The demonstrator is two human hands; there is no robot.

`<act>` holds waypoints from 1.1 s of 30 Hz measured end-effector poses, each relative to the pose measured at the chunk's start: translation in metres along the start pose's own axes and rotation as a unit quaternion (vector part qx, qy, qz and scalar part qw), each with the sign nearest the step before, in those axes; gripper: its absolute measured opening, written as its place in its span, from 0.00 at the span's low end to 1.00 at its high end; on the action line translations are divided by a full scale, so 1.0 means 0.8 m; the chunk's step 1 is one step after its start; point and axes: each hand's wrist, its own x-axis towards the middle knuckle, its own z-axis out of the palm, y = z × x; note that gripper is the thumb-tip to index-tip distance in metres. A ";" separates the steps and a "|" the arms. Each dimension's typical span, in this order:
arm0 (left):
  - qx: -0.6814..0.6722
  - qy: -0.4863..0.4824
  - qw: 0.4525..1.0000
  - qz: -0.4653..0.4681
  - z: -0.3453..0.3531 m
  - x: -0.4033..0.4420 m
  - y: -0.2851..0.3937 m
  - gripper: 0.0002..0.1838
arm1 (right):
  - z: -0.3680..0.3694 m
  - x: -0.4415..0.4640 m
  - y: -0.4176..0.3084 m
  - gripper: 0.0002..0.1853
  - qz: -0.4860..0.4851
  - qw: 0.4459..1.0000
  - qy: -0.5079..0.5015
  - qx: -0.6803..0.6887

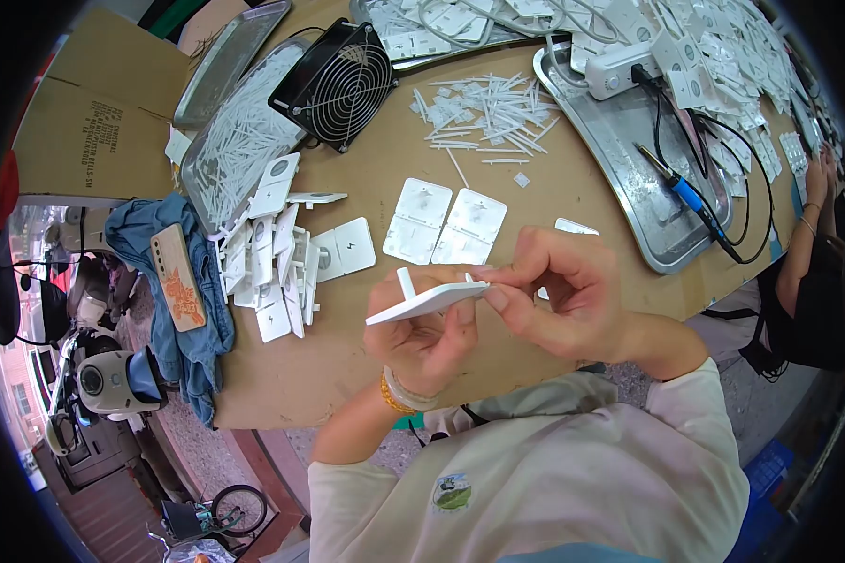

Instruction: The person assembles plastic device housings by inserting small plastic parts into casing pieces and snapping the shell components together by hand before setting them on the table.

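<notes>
My left hand (422,342) grips a flat white plastic panel (427,302), tilted and seen nearly edge-on, with a small white peg (406,283) standing up from it. At the panel's right end, the fingertips of my right hand (559,296) are pinched together; whatever small piece they may hold is too small to make out. Just beyond my hands, two white panels (443,221) lie side by side on the brown table (347,375). Another white piece (576,226) lies partly hidden behind my right hand.
Left stands a heap of finished-looking white panels (277,253) beside a tray of white sticks (244,141) and a black fan (336,84). Loose white sticks (498,108) lie at the back. A soldering iron (685,192) rests on a metal tray (620,178). Another person's hands (820,178) are far right.
</notes>
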 end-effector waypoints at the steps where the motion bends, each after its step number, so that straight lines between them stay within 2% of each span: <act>1: -0.001 0.003 1.000 -0.001 0.001 0.000 0.001 0.14 | 0.001 0.000 0.000 0.02 0.007 1.000 0.001 0.004; 4: 0.042 -0.019 0.999 -0.021 -0.003 -0.001 0.005 0.14 | 0.001 0.001 0.002 0.03 0.026 0.998 -0.001 0.053; 16: 0.048 -0.034 0.998 0.032 -0.006 0.001 -0.005 0.15 | -0.002 0.004 0.002 0.05 0.037 0.998 -0.018 0.047; 19: 0.128 -0.140 0.969 0.158 -0.030 0.024 -0.015 0.14 | -0.007 0.018 0.016 0.12 -0.183 0.980 -0.002 -0.081; 20: 0.162 -0.148 0.950 0.221 -0.029 0.034 -0.009 0.11 | -0.010 0.020 0.015 0.14 -0.220 0.968 -0.009 -0.118; 22: 0.212 -0.133 0.936 0.249 -0.041 0.037 -0.007 0.12 | -0.021 0.017 0.012 0.18 -0.291 0.937 -0.019 -0.194; 26: 0.224 -0.076 0.943 0.234 -0.044 0.046 -0.012 0.14 | -0.035 0.023 0.009 0.19 -0.264 0.944 -0.049 -0.190; 28: 0.289 -0.126 0.913 0.259 -0.055 0.051 -0.003 0.16 | -0.040 0.030 0.010 0.20 -0.228 0.956 -0.082 -0.165; 30: 0.371 -0.163 0.858 0.316 -0.069 0.051 0.007 0.14 | -0.032 0.033 0.011 0.22 -0.041 0.997 0.025 -0.053; 31: 0.423 -0.215 0.830 0.294 -0.073 0.050 0.020 0.13 | -0.029 0.035 0.012 0.23 0.053 0.996 0.076 0.004; 32: 0.472 -0.265 0.796 0.269 -0.074 0.046 0.040 0.11 | -0.040 0.037 0.016 0.25 0.086 0.992 0.089 -0.024; 33: 0.518 -0.314 0.758 0.240 -0.075 0.038 0.055 0.10 | -0.054 0.038 0.019 0.22 0.095 0.983 0.054 -0.146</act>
